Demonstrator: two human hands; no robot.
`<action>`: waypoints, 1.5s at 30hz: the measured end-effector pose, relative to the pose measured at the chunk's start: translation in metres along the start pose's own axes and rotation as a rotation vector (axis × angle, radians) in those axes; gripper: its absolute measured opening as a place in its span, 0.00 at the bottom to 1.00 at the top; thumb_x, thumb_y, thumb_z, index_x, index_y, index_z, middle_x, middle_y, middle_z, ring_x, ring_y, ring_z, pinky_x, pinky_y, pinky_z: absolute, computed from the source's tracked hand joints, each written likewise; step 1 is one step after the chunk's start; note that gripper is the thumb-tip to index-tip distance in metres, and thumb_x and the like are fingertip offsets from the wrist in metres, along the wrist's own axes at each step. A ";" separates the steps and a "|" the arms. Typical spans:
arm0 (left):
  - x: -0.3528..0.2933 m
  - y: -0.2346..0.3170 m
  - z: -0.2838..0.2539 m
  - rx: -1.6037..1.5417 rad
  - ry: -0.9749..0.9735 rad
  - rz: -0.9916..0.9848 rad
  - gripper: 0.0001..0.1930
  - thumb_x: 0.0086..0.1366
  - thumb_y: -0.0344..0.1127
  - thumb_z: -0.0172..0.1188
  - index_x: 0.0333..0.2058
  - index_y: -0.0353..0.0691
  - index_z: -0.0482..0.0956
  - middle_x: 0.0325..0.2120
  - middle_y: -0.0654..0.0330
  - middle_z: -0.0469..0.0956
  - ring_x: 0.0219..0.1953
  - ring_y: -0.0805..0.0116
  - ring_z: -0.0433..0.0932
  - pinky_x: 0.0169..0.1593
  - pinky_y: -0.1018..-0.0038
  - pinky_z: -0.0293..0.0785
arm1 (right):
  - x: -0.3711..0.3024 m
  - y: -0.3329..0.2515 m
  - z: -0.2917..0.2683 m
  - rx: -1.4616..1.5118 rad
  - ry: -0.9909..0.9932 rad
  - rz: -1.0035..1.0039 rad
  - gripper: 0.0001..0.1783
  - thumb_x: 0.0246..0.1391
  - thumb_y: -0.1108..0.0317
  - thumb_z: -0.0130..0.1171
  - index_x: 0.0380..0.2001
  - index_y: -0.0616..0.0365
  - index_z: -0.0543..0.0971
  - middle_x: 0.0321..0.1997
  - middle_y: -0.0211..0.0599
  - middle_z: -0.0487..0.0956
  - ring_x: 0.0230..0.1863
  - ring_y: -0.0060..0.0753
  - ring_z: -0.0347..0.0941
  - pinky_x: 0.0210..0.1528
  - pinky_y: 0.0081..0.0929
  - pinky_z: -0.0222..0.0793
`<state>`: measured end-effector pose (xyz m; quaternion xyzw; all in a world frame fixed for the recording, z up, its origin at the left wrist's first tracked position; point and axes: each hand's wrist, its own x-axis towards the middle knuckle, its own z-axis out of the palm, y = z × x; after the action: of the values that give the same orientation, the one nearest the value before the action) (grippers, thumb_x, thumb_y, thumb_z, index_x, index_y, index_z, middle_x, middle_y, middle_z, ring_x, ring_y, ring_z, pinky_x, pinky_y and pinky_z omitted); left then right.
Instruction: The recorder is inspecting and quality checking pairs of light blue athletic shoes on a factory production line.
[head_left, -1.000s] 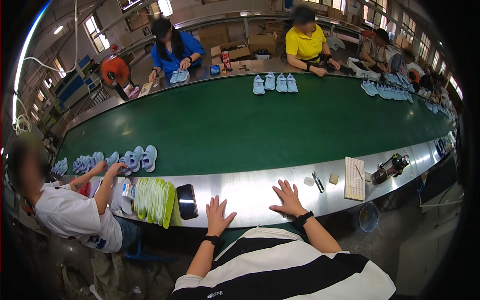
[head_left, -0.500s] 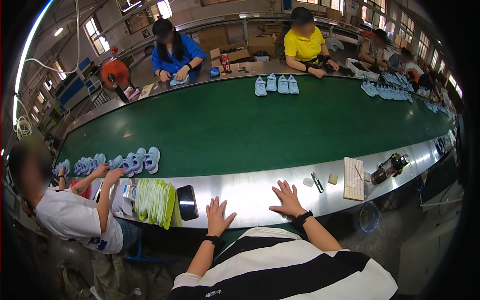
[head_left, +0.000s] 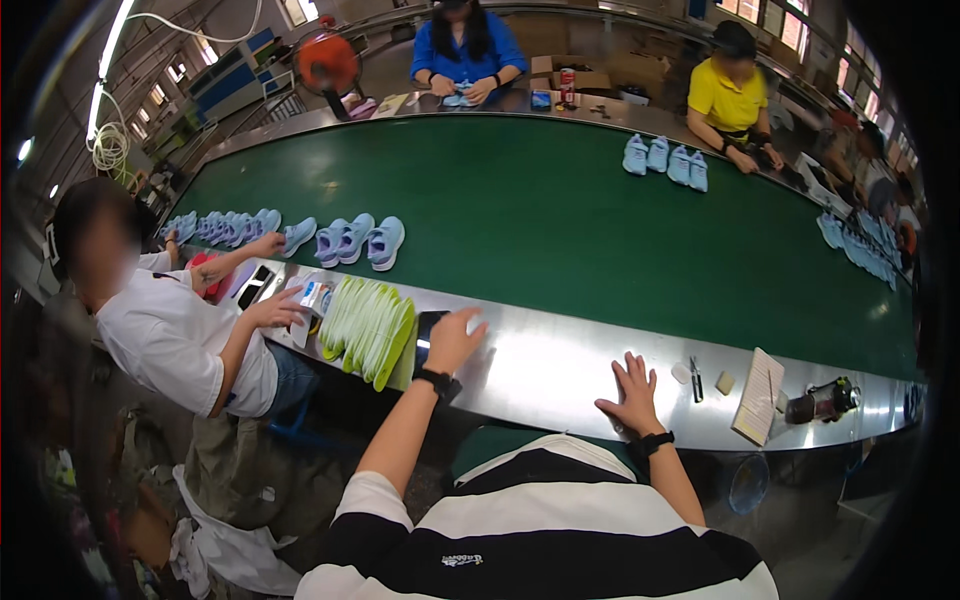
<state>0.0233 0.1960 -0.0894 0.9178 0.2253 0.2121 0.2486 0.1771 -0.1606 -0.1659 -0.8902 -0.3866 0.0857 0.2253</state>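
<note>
My left hand (head_left: 455,341) is raised over the near metal ledge beside a dark phone (head_left: 428,328), which it partly covers. Its fingers are loosely bent and slightly blurred, with nothing visible in them. Left of the phone lies a row of white insoles with lime-green edges (head_left: 368,328). My right hand (head_left: 632,398) rests palm down on the bare metal ledge (head_left: 540,370), fingers spread. To its right are a pair of thread snips (head_left: 696,380), a small whitish piece (head_left: 681,373) and a beige block (head_left: 724,382).
A green conveyor belt (head_left: 500,210) carries light-blue shoes (head_left: 385,243) at left and more shoes (head_left: 678,167) at the far side. A notepad (head_left: 759,397) and a dark bottle (head_left: 825,401) stand right. A co-worker in white (head_left: 190,340) sits close left; others work across the belt.
My view has turned left. My left hand has lifted off the ledge and moved left to the phone; the right stays flat. The left co-worker's nearer hand has drawn back from the shoes.
</note>
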 end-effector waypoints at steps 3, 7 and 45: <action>0.046 -0.030 -0.027 0.054 0.050 -0.076 0.16 0.57 0.43 0.63 0.40 0.39 0.81 0.36 0.50 0.81 0.38 0.50 0.80 0.43 0.62 0.76 | 0.002 -0.005 -0.002 0.019 -0.015 0.000 0.49 0.37 0.39 0.67 0.61 0.54 0.67 0.72 0.50 0.51 0.74 0.52 0.39 0.69 0.58 0.25; 0.102 -0.084 -0.061 0.336 0.017 -0.214 0.17 0.54 0.45 0.65 0.38 0.39 0.81 0.34 0.52 0.82 0.40 0.52 0.80 0.44 0.61 0.75 | 0.003 -0.008 -0.006 0.022 -0.038 0.025 0.49 0.37 0.39 0.67 0.61 0.54 0.67 0.72 0.50 0.51 0.74 0.53 0.39 0.69 0.58 0.25; -0.020 0.099 -0.005 -0.554 -0.575 -0.192 0.20 0.59 0.39 0.67 0.47 0.36 0.76 0.38 0.57 0.80 0.42 0.71 0.77 0.43 0.73 0.75 | 0.012 -0.079 -0.049 0.554 -0.109 0.171 0.42 0.51 0.47 0.62 0.59 0.68 0.65 0.53 0.59 0.72 0.55 0.57 0.68 0.58 0.38 0.64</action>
<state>0.0346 0.1111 -0.0363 0.8128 0.1658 -0.0245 0.5578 0.1500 -0.1209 -0.0860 -0.8183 -0.2834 0.2544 0.4305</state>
